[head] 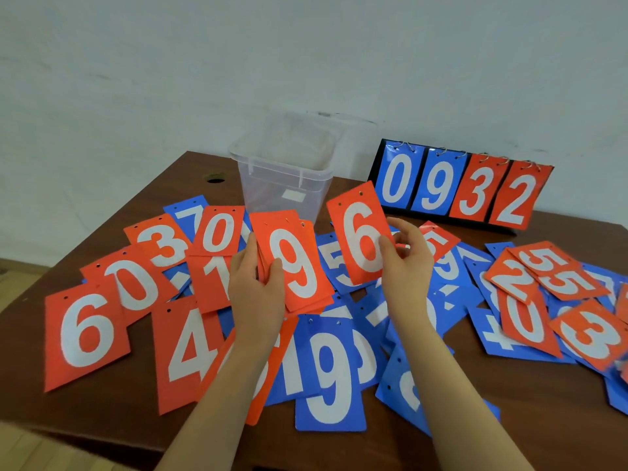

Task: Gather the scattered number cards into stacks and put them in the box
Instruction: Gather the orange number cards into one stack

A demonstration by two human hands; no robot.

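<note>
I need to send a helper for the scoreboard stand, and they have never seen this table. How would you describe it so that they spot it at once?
Start at the clear plastic box near the back of the brown table, then look right. The flip scoreboard stands upright against the wall there. Unlike the loose cards lying flat, its four cards hang from metal rings on a black stand: blue 0 and 9, then red 3 and 2.

"0932" on the flip scoreboard

Two bare forearms, hands ungloved, no sleeves visible.
</note>
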